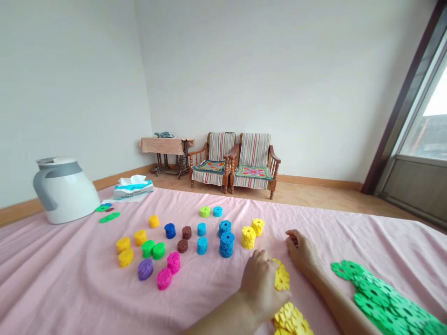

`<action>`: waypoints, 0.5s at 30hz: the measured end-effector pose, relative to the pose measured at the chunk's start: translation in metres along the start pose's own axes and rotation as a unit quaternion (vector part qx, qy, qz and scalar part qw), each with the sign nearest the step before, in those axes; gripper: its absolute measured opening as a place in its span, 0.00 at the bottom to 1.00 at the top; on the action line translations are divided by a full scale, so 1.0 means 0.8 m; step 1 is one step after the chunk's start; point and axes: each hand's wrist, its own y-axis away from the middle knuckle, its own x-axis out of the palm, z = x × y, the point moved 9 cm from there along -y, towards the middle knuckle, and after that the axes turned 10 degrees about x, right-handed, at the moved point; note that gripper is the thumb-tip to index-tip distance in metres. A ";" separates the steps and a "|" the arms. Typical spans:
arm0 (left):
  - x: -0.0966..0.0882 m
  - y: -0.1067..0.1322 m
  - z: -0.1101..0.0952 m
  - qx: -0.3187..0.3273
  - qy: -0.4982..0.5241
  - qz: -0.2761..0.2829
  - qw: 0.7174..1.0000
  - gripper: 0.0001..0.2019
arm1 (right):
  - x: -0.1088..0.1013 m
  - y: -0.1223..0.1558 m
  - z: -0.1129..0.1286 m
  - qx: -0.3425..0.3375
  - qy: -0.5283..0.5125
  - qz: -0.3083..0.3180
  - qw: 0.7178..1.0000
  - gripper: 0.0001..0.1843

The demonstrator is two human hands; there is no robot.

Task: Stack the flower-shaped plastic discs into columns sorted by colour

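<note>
My left hand point(260, 281) is closed around a stack of yellow snowflake discs point(281, 275), its thumb on the near side. Just below it lies a loose pile of yellow discs point(292, 320). To the right, my right hand point(303, 249) rests low over the cloth, fingers loosely bent and apart, with nothing visible in them. Two yellow stacks point(248, 237) stand beyond my left hand. Left of those are blue stacks point(226, 245), one behind the other. A spread heap of green discs point(380, 295) lies right of my right forearm.
Across the pink cloth point(87, 288) stand several short stacks, including magenta point(164, 278), purple point(145, 269), bright green point(159, 250), brown point(182, 245) and orange-yellow point(126, 257). A white jug point(71, 193) and tissue box point(133, 188) sit at the back left. Two wooden chairs point(253, 172) stand beyond.
</note>
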 end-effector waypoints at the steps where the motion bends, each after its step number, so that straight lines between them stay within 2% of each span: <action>1: 0.001 -0.004 -0.003 0.004 -0.024 0.015 1.000 0.13 | 0.000 0.000 0.001 -0.004 0.006 0.000 1.000 0.16; 8: 0.009 -0.019 -0.023 0.073 -0.150 0.077 0.983 0.12 | 0.005 -0.005 -0.002 -0.009 -0.023 0.000 1.000 0.16; 15: 0.015 -0.015 -0.029 0.090 -0.149 0.093 0.980 0.08 | 0.000 -0.003 -0.001 -0.006 -0.053 -0.029 0.998 0.15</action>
